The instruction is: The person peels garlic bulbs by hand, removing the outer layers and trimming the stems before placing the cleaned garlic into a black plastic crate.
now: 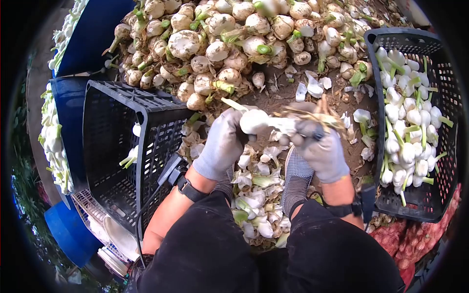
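Observation:
My left hand (pixel 220 139), in a grey-white glove, is closed around a white garlic bulb (pixel 254 121), whose short cut stem points to the upper left. My gloved right hand (pixel 320 146) is closed on brown, dry garlic skin (pixel 317 117). A whitish strip of skin stretches between the bulb and this hand. Some small dark thing shows at the right fingers; its kind cannot be made out. Both hands are above the ground between my knees, where peeled skins (pixel 259 195) lie heaped between my shoes.
A big pile of soil-stained garlic bulbs (pixel 220 53) lies ahead. On the right stands a black crate (pixel 415 207) holding clean white garlic. Another black crate (pixel 117 161) with a few bulbs is on the left, beside blue containers (pixel 73 107) of garlic. A red mesh bag (pixel 415 244) lies lower right.

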The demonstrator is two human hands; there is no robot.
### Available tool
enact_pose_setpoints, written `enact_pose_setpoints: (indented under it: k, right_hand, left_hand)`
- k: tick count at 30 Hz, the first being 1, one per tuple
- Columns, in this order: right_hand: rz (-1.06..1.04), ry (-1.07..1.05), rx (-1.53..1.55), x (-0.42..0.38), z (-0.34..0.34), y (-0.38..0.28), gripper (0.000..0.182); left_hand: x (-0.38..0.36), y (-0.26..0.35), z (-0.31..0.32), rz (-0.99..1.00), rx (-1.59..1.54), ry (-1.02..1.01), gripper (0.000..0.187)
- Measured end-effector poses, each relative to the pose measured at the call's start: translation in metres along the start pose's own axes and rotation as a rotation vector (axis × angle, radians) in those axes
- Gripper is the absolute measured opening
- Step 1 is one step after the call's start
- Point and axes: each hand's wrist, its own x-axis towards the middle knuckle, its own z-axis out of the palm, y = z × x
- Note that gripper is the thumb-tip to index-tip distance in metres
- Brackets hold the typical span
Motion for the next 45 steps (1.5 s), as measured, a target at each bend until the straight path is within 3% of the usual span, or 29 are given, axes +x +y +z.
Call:
enact_pose_setpoints:
  k: [2, 4, 5, 6, 8, 9, 10, 11, 12, 13, 14, 15, 16, 18, 20, 22, 23, 24, 27, 29, 30, 32, 33, 34, 36, 38, 40, 42, 45]
  right_hand:
    - [-0.297, -0.097, 0.002, -0.012, -0.001, -0.01, 0.031]
    - [-0.369, -0.443, 0.355, -0.005, -0.005, -0.018, 0.036]
    - [-0.185, -0.338, 0.099, -0.013, -0.003, -0.033, 0.032]
    - [0.002, -0.219, -0.157, -0.023, 0.002, -0.047, 0.029]
    - [-0.153, -0.171, -1.098, -0.007, -0.016, -0.011, 0.033]
    - [-0.106, -0.263, -1.377, -0.004, -0.022, 0.008, 0.038]
    - [-0.052, -0.364, -1.65, -0.001, -0.021, 0.021, 0.043]
    - [0.248, -0.486, -1.519, 0.003, -0.002, 0.018, 0.046]
    - [-0.181, -0.389, -1.356, -0.009, -0.018, 0.054, 0.043]
    - [-0.125, -0.37, -1.216, -0.001, -0.008, 0.045, 0.042]
    - [-0.083, -0.341, -1.08, 0.013, 0.004, 0.035, 0.041]
    - [-0.061, -0.201, -1.007, 0.027, 0.004, 0.035, 0.038]
    - [-0.103, -0.041, -1.17, 0.045, 0.004, 0.032, 0.033]
    - [-0.318, 0.138, -1.485, 0.082, 0.005, 0.03, 0.031]
    - [-0.469, 0.181, -1.663, 0.119, 0.007, 0.048, 0.029]
    - [-0.45, 0.07, -1.989, 0.145, 0.003, 0.067, 0.029]
    - [-0.489, 0.078, -1.948, 0.151, -0.004, 0.074, 0.023]
    - [-0.392, -0.016, -1.959, 0.151, -0.005, 0.068, 0.025]
    - [-0.257, 0.116, -1.73, 0.105, -0.003, 0.054, 0.026]
    - [-0.056, 0.252, -0.952, 0.069, -0.008, 0.054, 0.025]
    - [-0.053, 0.245, -0.957, 0.054, -0.006, 0.055, 0.025]
    - [0.074, 0.129, -0.174, 0.03, 0.002, 0.057, 0.031]
    - [0.082, 0.051, -0.194, 0.022, -0.001, 0.045, 0.033]
    - [0.089, -0.028, -0.214, 0.016, -0.006, 0.033, 0.035]
    - [0.241, 0.121, 0.028, 0.02, -0.025, 0.027, 0.038]
    - [0.294, 0.054, -0.13, 0.016, -0.022, 0.017, 0.032]
    - [0.045, -0.062, -0.333, 0.017, -0.014, 0.034, 0.024]
    - [0.175, -0.01, -0.426, 0.024, -0.009, 0.034, 0.032]
    - [0.301, 0.107, -0.306, 0.027, -0.001, 0.031, 0.028]
  left_hand:
    - [-0.001, 0.001, -0.006, 0.06, -0.121, -0.074, 0.024]
    - [-0.005, 0.005, -0.004, 0.124, 0.101, 0.08, 0.027]
    - [0.002, 0.005, -0.013, -0.021, -0.289, -0.009, 0.029]
    - [0.002, 0.007, -0.009, -0.06, -0.283, 0.095, 0.03]
    - [-0.001, 0.02, 0.02, -0.044, -0.217, 0.298, 0.03]
    - [0.002, 0.025, 0.008, -0.046, -0.043, 0.136, 0.031]
    - [0.003, 0.042, 0.051, 0.105, 0.13, 0.033, 0.033]
    - [-0.014, 0.059, 0.079, 0.245, 0.515, -0.184, 0.045]
    - [-0.017, 0.072, 0.097, -0.003, 0.262, -0.453, 0.071]
    - [-0.019, 0.074, 0.123, 0.167, 0.237, -0.397, 0.088]
    - [-0.015, 0.094, 0.111, 0.254, 0.327, -0.427, 0.082]
    - [-0.011, 0.103, 0.105, 0.411, 0.308, -0.284, 0.079]
    - [-0.007, 0.107, 0.098, 0.557, 0.285, -0.141, 0.076]
    - [-0.015, 0.109, 0.072, 0.512, 0.253, -0.007, 0.071]
    - [-0.017, 0.087, 0.052, 0.372, 0.283, -0.033, 0.062]
    - [-0.011, 0.055, 0.036, 0.153, 0.254, 0.057, 0.059]
    - [-0.009, 0.041, 0.03, 0.093, 0.295, 0.094, 0.057]
    - [-0.008, 0.032, 0.024, 0.065, 0.355, 0.088, 0.052]
    - [-0.007, 0.015, 0.01, 0.03, 0.559, 0.083, 0.049]
    - [0.001, -0.003, 0.007, 0.089, 0.669, 0.071, 0.053]
    - [0.004, -0.01, 0.013, 0.17, 0.738, 0.033, 0.059]
    - [0.009, -0.02, 0.012, 0.167, 0.911, 0.006, 0.059]
    - [0.013, -0.02, 0.006, 0.256, 1.02, 0.013, 0.061]
    - [0.01, -0.011, 0.02, 0.168, 0.758, 0.065, 0.06]
    - [0.004, 0.0, 0.01, 0.099, 0.544, 0.047, 0.054]
    - [-0.001, 0.002, 0.02, 0.066, 0.422, 0.068, 0.049]
    - [0.001, 0.001, 0.019, 0.654, 1.199, -0.16, 0.048]
    - [-0.008, 0.012, 0.035, 0.206, 1.055, 0.039, 0.047]
    - [-0.003, 0.003, 0.02, 0.319, 1.095, -0.03, 0.047]
